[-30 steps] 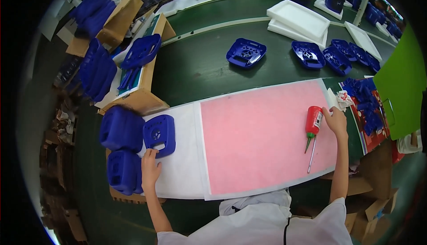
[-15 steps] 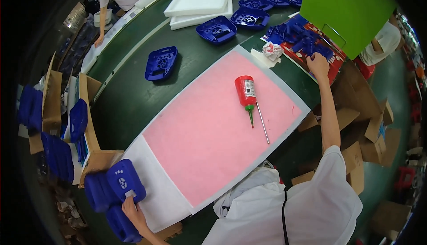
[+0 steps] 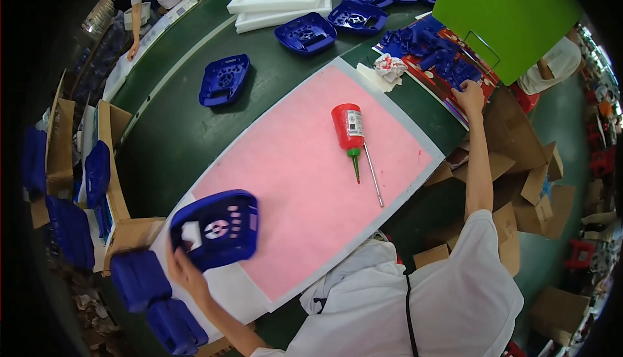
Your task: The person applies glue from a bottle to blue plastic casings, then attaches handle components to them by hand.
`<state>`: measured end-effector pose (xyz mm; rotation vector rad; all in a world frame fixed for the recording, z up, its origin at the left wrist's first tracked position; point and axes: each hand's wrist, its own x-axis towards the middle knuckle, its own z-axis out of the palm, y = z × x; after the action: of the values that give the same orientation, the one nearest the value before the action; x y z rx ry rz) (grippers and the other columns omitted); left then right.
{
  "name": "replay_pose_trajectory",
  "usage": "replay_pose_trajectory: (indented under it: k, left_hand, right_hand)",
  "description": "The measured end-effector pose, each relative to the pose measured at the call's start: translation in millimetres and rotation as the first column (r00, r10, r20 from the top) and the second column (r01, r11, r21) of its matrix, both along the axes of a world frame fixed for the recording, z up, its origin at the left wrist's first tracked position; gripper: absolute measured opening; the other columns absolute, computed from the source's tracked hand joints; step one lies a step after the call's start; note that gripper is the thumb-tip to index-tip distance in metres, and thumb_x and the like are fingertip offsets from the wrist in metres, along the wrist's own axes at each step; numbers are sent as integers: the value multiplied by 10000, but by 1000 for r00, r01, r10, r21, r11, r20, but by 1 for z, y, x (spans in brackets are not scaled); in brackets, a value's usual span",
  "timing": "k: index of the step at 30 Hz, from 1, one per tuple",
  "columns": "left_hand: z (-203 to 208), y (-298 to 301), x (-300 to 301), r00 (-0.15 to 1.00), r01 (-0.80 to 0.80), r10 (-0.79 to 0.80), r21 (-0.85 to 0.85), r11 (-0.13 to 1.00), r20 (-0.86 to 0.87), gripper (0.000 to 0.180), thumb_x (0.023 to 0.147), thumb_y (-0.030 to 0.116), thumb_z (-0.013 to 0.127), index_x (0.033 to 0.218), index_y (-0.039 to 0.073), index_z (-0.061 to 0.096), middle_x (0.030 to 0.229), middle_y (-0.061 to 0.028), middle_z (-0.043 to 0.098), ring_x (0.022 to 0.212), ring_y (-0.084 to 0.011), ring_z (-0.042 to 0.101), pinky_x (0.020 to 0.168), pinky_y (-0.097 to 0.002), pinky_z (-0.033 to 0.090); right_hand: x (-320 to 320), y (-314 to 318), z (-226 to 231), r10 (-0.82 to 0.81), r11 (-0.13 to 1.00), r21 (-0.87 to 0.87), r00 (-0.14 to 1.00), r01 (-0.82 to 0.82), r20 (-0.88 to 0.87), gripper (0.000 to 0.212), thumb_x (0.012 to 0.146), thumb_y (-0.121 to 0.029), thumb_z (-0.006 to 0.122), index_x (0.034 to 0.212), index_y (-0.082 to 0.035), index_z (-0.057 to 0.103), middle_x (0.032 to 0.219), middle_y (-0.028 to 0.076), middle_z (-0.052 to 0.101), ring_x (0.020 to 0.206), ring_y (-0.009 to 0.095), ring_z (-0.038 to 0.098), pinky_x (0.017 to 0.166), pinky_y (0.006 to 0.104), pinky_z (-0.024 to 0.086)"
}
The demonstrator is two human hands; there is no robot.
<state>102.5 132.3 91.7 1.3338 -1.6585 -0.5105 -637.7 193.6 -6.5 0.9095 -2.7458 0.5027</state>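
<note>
Landmark: pink foam mat, lying on the dark green bench.
Blue tray: moulded plastic shell with ribs and cut-outs, on the mat's near-left corner, partly over its white border; blurred, tilted a little.
Left hand: at the tray's near-left rim, fingers curled on the edge, seemingly pinching it; blur hides the exact hold.
Right hand: off the mat's far-right side, fingers bent down onto the small blue parts heaped on a red sheet; whether it pinches one, cannot tell.
Handling: tray looks light and stiff, thin-walled, smooth; probably slides easily on the foam; ribs could crack if squeezed hard.
Hold: best at the outer rim or through a cut-out, not on the white label inside.
Red bottle: lying on the mat's middle-right, green nozzle pointing to the near edge, thin metal rod just beside it.
Rag: crumpled, just beyond the mat's far corner.
Other trays: loose on the bench beyond the mat's far-left edge.
Green board: upright beyond the small parts.
</note>
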Motion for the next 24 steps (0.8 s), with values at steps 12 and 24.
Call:
replay_pose_trajectory:
  k: [12, 24]
  left_hand:
    - [-64, -113, -110, 766, 586, -628, 549, 596, -135, 240, 898, 129, 613, 1052, -37, 690, 911, -84, 711, 814, -130, 624, 760, -283, 496]
    - [-106, -97, -116, 909, 398, -283, 433, 809, -307, 150, 766, 56, 733, 884, -35, 714, 800, -103, 704, 718, -138, 643, 690, -254, 505]
  right_hand:
    - [196, -43, 80, 663, 742, -539, 550, -398, 508, 221, 888, -157, 621, 1049, -7, 596, 831, 125, 687, 689, 173, 666, 584, 281, 494]
    - [354, -148, 18, 795, 598, 247, 524, -763, -307, 329, 877, -343, 601, 960, -26, 632, 1010, 164, 647, 1139, 361, 534, 868, 500, 451]
